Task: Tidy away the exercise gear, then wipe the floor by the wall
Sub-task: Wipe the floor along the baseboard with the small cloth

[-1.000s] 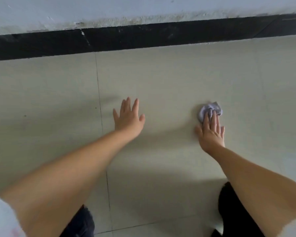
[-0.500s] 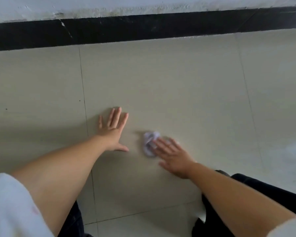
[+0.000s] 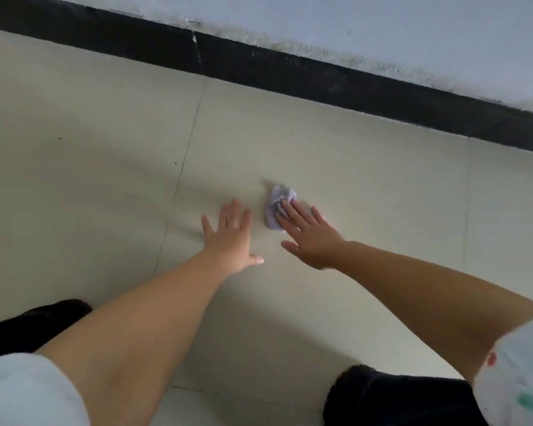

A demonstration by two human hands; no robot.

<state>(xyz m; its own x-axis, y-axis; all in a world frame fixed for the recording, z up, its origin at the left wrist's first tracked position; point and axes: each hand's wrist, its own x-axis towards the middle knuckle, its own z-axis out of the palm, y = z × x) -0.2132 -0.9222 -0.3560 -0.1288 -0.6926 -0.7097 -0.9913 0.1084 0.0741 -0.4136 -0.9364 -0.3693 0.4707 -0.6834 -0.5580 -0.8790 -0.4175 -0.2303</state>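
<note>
The right hand point(image 3: 308, 238) is pressing a small crumpled lilac cloth point(image 3: 279, 207) flat against the pale tiled floor point(image 3: 366, 186), fingers spread over its near edge rather than curled around it. The left hand point(image 3: 230, 233) is lying open, palm down on the floor just beside it, bearing weight and holding nothing.

Over the last second the cloth has been travelling: it was out to the right of the left hand, then swept in close by it and nearer the body, and now it is sitting just right of the left hand again, pushed a little further out towards the black skirting point(image 3: 290, 72) below the wall point(image 3: 382, 32) (the camera has also swung, so the skirting is now running diagonally). That back-and-forth is reading as a wiping stroke, so the floor-wiping part of the task seems to be under way. No exercise gear is showing in view, which suggests the tidying is done, though that cannot be confirmed from here. The strip of floor right against the skirting is looking as yet unreached by the cloth.
</note>
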